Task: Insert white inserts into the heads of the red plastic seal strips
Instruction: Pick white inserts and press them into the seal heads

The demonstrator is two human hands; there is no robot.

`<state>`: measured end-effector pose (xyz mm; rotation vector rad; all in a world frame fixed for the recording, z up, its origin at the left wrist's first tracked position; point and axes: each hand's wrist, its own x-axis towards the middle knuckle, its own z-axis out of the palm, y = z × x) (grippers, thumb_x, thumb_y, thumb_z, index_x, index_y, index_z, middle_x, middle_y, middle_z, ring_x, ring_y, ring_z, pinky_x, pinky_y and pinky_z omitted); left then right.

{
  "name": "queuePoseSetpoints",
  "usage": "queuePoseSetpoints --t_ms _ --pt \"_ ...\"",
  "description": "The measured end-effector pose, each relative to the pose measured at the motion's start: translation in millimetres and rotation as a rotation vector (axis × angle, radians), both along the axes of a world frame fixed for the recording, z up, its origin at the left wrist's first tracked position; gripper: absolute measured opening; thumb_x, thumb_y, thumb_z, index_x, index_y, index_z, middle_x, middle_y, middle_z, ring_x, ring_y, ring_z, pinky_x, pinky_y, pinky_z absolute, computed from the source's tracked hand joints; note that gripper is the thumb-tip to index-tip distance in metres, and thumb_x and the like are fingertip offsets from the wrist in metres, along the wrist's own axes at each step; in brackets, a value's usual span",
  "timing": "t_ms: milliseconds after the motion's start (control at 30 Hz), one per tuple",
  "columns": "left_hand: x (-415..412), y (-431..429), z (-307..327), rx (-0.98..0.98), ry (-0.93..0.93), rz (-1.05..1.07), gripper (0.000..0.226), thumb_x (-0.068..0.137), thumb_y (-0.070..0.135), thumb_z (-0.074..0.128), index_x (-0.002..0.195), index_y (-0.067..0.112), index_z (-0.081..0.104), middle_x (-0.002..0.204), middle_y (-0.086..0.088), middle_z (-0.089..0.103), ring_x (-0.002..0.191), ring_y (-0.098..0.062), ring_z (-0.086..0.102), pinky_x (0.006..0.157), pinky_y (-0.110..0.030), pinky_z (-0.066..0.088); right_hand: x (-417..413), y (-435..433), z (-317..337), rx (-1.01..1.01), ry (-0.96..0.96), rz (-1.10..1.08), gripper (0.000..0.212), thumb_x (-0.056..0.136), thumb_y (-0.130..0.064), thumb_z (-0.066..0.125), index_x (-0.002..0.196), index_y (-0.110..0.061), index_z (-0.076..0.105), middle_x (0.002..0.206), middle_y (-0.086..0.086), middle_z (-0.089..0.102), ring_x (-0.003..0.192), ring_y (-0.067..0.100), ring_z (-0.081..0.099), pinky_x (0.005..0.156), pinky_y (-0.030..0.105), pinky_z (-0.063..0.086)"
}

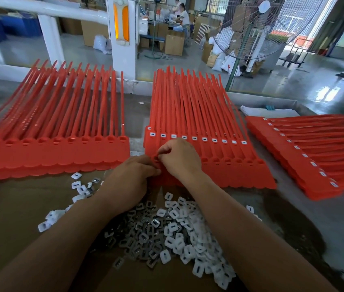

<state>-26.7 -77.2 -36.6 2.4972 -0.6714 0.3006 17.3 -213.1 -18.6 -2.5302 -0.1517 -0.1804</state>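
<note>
A joined sheet of red seal strips (230, 169) lies in front of me, on top of another sheet whose heads carry a row of white inserts (204, 139). My left hand (131, 178) and my right hand (177, 159) meet at the sheet's leftmost head, fingers curled and pinching there. The head and whatever the fingertips hold are hidden. A heap of loose white inserts (185, 239) mixed with small metal clips lies on brown cardboard (13, 207) between my forearms.
On the left lies a stack of red strips with empty heads (57, 152). On the right lies a stack with inserts fitted (306, 157). Behind the bench stand a white post (122, 34) and a large fan (257, 26). People work far back.
</note>
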Motion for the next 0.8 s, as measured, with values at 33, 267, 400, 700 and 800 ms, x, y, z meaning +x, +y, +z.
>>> queuePoseSetpoints --t_ms 33,267,400,700,800 --pt "0.0 0.1 0.4 -0.003 0.003 -0.002 0.04 0.082 -0.006 0.048 0.11 0.014 0.066 0.115 0.001 0.06 0.107 -0.016 0.052 0.089 -0.026 0.04 0.2 -0.3 -0.1 -0.005 -0.003 0.006 0.021 0.082 -0.015 0.058 0.094 -0.023 0.073 0.105 -0.004 0.068 0.103 0.016 0.058 0.082 0.027 0.046" --pt "1.6 1.2 1.3 -0.053 0.047 0.006 0.041 0.079 -0.01 0.046 0.106 0.012 0.068 0.111 -0.001 0.06 0.106 -0.017 0.052 0.089 -0.026 0.04 -9.0 -14.6 20.2 0.05 0.098 0.163 0.013 0.084 -0.022 0.062 0.093 -0.02 0.072 0.082 -0.015 0.06 0.086 0.005 0.054 0.075 0.021 0.04" --pt "5.1 1.7 -1.4 -0.126 0.099 0.029 0.046 0.076 -0.013 0.042 0.101 0.013 0.071 0.107 0.001 0.06 0.102 -0.013 0.053 0.088 -0.021 0.038 -35.3 -28.5 27.4 0.089 0.096 0.292 0.005 0.082 -0.02 0.067 0.084 -0.022 0.07 0.073 -0.021 0.058 0.072 -0.005 0.056 0.062 0.005 0.04" --pt "7.2 2.6 -2.0 -0.137 0.17 0.042 0.043 0.076 -0.006 0.043 0.097 0.017 0.072 0.1 0.01 0.055 0.099 -0.002 0.047 0.084 -0.003 0.029 -65.3 -13.1 23.5 -0.091 0.179 0.596 0.021 0.08 -0.016 0.068 0.101 -0.016 0.071 0.099 -0.004 0.069 0.085 0.0 0.057 0.081 0.017 0.045" --pt "6.9 1.8 -1.9 -0.138 0.15 0.037 0.043 0.076 -0.011 0.045 0.097 0.015 0.072 0.098 0.011 0.054 0.097 -0.003 0.048 0.082 0.0 0.028 -67.0 -8.3 18.9 -0.12 0.175 0.593 0.022 0.078 -0.015 0.069 0.101 -0.015 0.071 0.1 -0.001 0.067 0.082 0.001 0.054 0.079 0.022 0.045"
